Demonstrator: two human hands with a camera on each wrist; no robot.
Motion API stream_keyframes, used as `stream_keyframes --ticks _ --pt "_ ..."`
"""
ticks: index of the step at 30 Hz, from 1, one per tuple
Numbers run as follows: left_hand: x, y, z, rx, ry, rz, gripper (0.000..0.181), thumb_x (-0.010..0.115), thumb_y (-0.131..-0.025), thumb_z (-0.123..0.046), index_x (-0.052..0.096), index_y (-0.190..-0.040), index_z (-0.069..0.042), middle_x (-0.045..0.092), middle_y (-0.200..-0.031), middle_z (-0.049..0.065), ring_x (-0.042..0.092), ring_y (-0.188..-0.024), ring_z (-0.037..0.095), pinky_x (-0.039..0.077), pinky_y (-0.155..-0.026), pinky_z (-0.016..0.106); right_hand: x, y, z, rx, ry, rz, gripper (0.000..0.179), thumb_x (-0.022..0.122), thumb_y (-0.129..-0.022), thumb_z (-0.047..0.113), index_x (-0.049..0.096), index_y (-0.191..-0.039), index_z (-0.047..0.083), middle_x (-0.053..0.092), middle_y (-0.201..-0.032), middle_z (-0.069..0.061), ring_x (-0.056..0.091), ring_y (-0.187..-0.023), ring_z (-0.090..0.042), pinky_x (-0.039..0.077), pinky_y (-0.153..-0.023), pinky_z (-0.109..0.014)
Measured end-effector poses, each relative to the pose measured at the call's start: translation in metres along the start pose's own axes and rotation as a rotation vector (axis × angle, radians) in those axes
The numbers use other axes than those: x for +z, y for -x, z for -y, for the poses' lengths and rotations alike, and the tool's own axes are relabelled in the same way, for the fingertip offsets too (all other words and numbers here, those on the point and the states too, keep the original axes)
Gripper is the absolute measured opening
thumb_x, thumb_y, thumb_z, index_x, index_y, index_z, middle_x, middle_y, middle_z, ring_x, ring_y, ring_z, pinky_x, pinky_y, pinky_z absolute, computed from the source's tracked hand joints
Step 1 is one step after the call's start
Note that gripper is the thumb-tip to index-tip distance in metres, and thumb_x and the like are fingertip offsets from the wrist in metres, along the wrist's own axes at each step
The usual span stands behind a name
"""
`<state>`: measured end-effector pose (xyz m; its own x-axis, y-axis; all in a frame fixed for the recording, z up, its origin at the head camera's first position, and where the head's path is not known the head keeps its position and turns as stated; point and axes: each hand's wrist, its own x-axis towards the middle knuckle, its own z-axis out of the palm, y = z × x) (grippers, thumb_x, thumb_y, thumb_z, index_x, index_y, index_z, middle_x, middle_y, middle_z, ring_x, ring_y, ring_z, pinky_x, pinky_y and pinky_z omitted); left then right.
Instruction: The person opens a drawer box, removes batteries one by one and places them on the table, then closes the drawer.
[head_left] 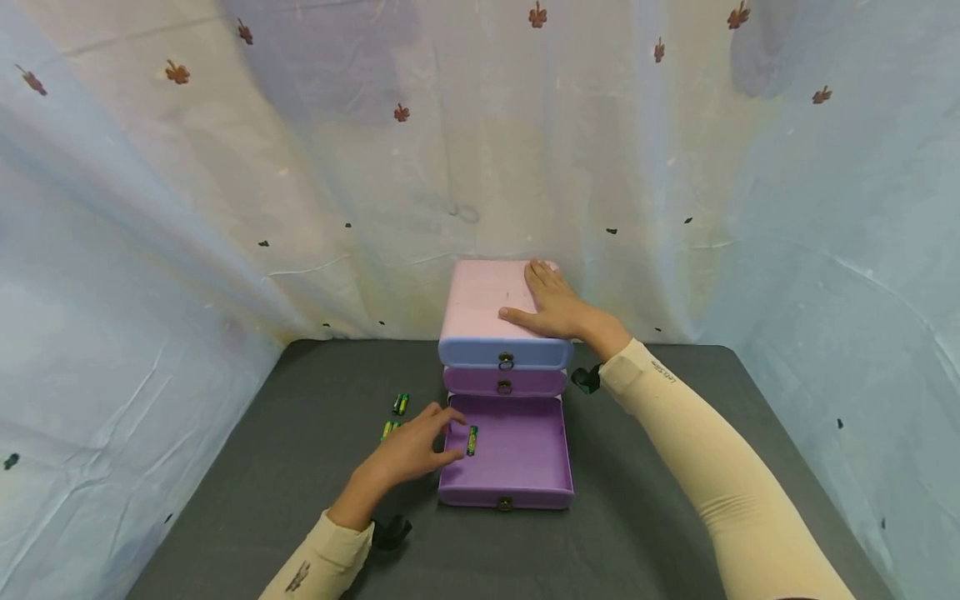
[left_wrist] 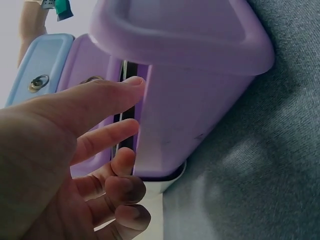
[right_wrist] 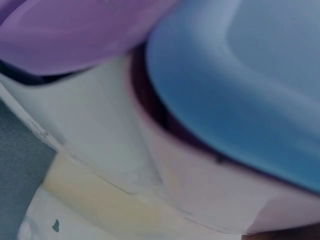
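Note:
A small drawer cabinet with a pink top (head_left: pixel 483 292) stands at the middle of the table's back. Its bottom purple drawer (head_left: pixel 521 467) is pulled out, and one green-and-yellow battery (head_left: pixel 472 440) lies inside near the left wall. My left hand (head_left: pixel 408 446) is over that drawer's left side, thumb and fingers apart, with the battery just beyond the fingertips. In the left wrist view, the left hand (left_wrist: pixel 75 150) is by the drawer's outer side wall (left_wrist: pixel 175 115), holding nothing. My right hand (head_left: pixel 555 304) rests spread on the cabinet's top; the right wrist view does not clearly show it.
Two batteries (head_left: pixel 401 404) lie together left of the cabinet, with more batteries (head_left: pixel 389 429) partly behind my left hand. Above the pulled-out drawer are a purple drawer (head_left: pixel 472 381) and a blue drawer (head_left: pixel 468 353), each with a ring pull. A patterned curtain (head_left: pixel 480 167) hangs behind the dark table (head_left: pixel 300 467).

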<state>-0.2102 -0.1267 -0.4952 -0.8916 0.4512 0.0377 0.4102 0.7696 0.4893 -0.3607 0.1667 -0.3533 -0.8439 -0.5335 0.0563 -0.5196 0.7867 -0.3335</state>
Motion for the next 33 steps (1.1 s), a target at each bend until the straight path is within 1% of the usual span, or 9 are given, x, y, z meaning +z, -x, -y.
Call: stream_keyframes --ticks 3,7,12,15,18,22,26,33 --pt "0.003 -0.002 0.0 -0.008 -0.01 0.002 0.049 0.084 -0.097 -0.034 0.064 -0.14 -0.019 0.057 -0.113 0.005 0.051 -0.071 0.011 0.043 -0.054 0.03 -0.001 0.001 0.001 0.002 -0.005 0.002 0.11 0.05 -0.105 0.068 0.0 -0.168 -0.006 -0.004 -0.178 -0.023 -0.006 -0.166 -0.033 -0.004 -0.132 -0.046" --pt "0.006 -0.005 0.0 -0.015 -0.033 -0.026 0.051 0.086 -0.094 -0.036 0.065 -0.138 -0.019 0.054 -0.107 0.001 0.049 -0.067 0.011 0.042 -0.052 0.03 -0.001 0.002 0.001 0.007 -0.02 0.004 0.109 0.051 -0.104 0.067 -0.001 -0.168 -0.005 -0.005 -0.178 -0.022 -0.007 -0.166 -0.032 -0.004 -0.132 -0.047" --pt "0.009 -0.007 -0.001 -0.065 -0.037 -0.046 0.052 0.088 -0.091 -0.038 0.067 -0.136 -0.022 0.049 -0.104 -0.001 0.047 -0.064 0.013 0.04 -0.052 0.031 0.0 0.001 0.0 0.006 -0.013 0.01 0.111 0.049 -0.104 0.07 -0.002 -0.169 -0.004 -0.006 -0.178 -0.021 -0.008 -0.166 -0.031 -0.004 -0.132 -0.047" --pt "0.012 -0.008 0.0 -0.089 -0.033 -0.039 0.052 0.089 -0.091 -0.039 0.067 -0.136 -0.024 0.048 -0.104 -0.001 0.045 -0.062 0.014 0.038 -0.052 0.032 0.0 0.0 0.0 0.007 -0.013 0.013 0.111 0.048 -0.103 0.071 -0.002 -0.169 -0.004 -0.007 -0.179 -0.021 -0.008 -0.166 -0.031 -0.005 -0.132 -0.046" --pt "0.014 -0.009 0.001 -0.096 -0.033 -0.031 0.053 0.088 -0.091 -0.038 0.067 -0.137 -0.024 0.048 -0.105 0.001 0.043 -0.061 0.015 0.038 -0.052 0.032 0.0 0.001 0.0 0.006 -0.021 0.012 0.111 0.049 -0.104 0.071 -0.002 -0.169 -0.004 -0.008 -0.178 -0.02 -0.009 -0.166 -0.03 -0.006 -0.132 -0.046" --pt "0.016 -0.011 0.0 -0.103 -0.022 -0.025 0.054 0.09 -0.09 -0.036 0.066 -0.137 -0.024 0.048 -0.105 0.002 0.045 -0.061 0.016 0.039 -0.052 0.033 0.0 0.001 -0.001 0.005 -0.025 0.01 0.111 0.049 -0.104 0.071 -0.002 -0.169 -0.004 -0.008 -0.179 -0.02 -0.009 -0.166 -0.03 -0.006 -0.132 -0.045" --pt "0.019 -0.014 0.0 -0.127 -0.009 -0.015 0.056 0.091 -0.088 -0.034 0.066 -0.138 -0.025 0.046 -0.105 0.002 0.047 -0.062 0.018 0.04 -0.052 0.034 0.0 0.001 0.0 0.001 -0.026 0.009 0.111 0.049 -0.104 0.07 -0.002 -0.169 -0.004 -0.008 -0.178 -0.02 -0.009 -0.166 -0.03 -0.007 -0.132 -0.045" --pt "0.023 -0.019 0.001 -0.133 -0.032 -0.008 0.06 0.093 -0.085 -0.033 0.065 -0.137 -0.026 0.046 -0.106 0.005 0.05 -0.066 0.02 0.042 -0.054 0.037 -0.001 0.001 0.0 -0.006 -0.032 0.001 0.11 0.05 -0.104 0.069 -0.001 -0.168 -0.005 -0.006 -0.178 -0.022 -0.008 -0.166 -0.031 -0.007 -0.132 -0.045"
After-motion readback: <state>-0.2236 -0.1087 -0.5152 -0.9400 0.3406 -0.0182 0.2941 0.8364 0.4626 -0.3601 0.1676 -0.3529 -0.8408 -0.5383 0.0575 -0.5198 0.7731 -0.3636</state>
